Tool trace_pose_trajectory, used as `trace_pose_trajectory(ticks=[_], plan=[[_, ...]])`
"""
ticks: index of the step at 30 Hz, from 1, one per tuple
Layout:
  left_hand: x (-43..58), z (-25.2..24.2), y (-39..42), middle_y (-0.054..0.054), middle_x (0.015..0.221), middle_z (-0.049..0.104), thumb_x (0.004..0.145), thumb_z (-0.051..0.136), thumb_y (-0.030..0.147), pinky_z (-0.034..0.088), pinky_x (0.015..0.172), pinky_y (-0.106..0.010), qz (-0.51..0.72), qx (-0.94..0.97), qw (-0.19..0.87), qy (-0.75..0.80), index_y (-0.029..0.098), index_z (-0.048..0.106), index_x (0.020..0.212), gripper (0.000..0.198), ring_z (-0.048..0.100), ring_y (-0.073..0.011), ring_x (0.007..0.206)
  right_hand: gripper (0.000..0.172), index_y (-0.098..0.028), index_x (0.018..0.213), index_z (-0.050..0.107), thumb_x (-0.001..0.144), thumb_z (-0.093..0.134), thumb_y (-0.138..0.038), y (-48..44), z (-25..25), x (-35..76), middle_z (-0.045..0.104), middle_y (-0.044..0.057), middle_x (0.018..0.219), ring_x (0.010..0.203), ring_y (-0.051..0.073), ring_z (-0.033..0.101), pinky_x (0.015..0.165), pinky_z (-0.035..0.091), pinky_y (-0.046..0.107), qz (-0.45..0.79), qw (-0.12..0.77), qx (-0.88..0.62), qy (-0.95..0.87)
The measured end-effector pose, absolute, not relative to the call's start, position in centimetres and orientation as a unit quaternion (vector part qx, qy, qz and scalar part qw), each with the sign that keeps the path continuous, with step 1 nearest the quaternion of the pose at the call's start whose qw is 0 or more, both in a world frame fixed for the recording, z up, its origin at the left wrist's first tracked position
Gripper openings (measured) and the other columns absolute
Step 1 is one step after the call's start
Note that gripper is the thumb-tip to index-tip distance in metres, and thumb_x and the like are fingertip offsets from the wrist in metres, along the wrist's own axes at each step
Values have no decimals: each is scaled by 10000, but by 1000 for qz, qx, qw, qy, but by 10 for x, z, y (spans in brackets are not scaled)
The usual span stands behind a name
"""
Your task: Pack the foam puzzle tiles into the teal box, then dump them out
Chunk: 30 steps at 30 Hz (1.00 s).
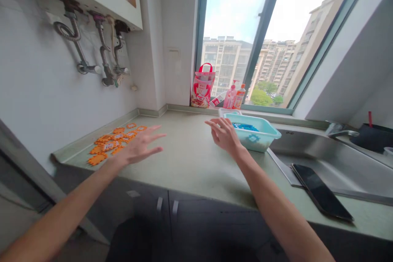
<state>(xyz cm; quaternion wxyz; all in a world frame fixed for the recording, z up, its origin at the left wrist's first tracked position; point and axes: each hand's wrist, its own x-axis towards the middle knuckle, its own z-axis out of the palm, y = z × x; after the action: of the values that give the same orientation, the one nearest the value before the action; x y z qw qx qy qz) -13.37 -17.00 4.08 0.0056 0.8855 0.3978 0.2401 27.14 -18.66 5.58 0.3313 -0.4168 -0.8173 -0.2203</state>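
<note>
At the near right edge of the counter (184,159), a dark phone (322,192) lies partly over the sink's rim. The left hand (143,145) hangs with its fingers spread and nothing between them, just beside the orange pieces (109,146) heaped loosely near the wall. These look like thin plastic: light, fairly stiff, probably a little slippery where they overlap. The toothed edges seem the best place to pinch (flat faces lying flush give little to grip). The right hand (225,133) has its fingers half bent and parted, with nothing visible in them, close by the pale-blue tub (239,141); whether it touches, I cannot tell. Blue pieces (245,126) lie inside. The tub seems light and slightly flexible, best held by its flared rim at both ends.
</note>
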Motion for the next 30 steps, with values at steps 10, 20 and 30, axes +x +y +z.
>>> trace_pose_trajectory(ticks=[10,20,30], plan=[[-346,3,-133,-28,1627,488,817,573,815,390,1209,-539,203,834,26,512,380,595,1479,793,447,-371,1494,1068,-409,1665,262,779,608,-894,-148,-2,30,55,123,1775,1591,492,126,1186,204,771,96,225,-323,-914],[-330,-4,-99,-183,1575,517,765,668,809,345,1234,-535,185,847,16,499,199,519,1542,999,440,-406,1486,874,-307,1568,484,930,305,-877,-23,16,-128,282,135,1728,1577,454,206,1174,96,813,145,159,-424,-880],[-274,-28,-120,-238,1600,464,706,627,911,283,1206,-579,146,808,-32,570,168,514,1530,1116,389,-452,1494,647,-322,1375,637,1019,308,-749,-36,-5,-87,557,85,1560,1453,359,433,1174,168,754,116,172,-365,-908]])
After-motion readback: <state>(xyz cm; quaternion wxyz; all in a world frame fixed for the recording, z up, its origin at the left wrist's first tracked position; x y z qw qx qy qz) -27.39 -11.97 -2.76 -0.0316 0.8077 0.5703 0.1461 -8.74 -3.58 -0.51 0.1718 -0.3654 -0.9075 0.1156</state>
